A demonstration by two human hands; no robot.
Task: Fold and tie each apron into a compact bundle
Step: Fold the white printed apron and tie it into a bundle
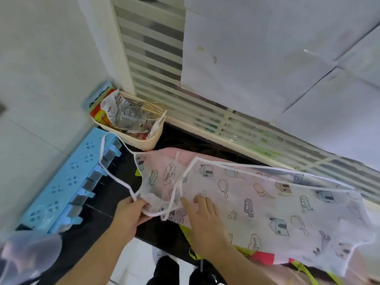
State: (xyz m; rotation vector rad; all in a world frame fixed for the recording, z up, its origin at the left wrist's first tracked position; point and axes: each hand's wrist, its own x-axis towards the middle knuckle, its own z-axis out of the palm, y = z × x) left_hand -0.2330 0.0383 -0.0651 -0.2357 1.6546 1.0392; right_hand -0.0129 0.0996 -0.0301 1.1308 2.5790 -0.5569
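With left hand [131, 212] pinching the bib edge and right hand [202, 212] spread flat on the apron [257, 202] across the dark counter [115, 192]: fold bib rightward, trailing neck strap [115, 175] tucked in.

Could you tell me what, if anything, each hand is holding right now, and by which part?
The left hand pinches the apron at its white-trimmed edge by the neck strap. The right hand holds nothing; it rests flat on the fabric.
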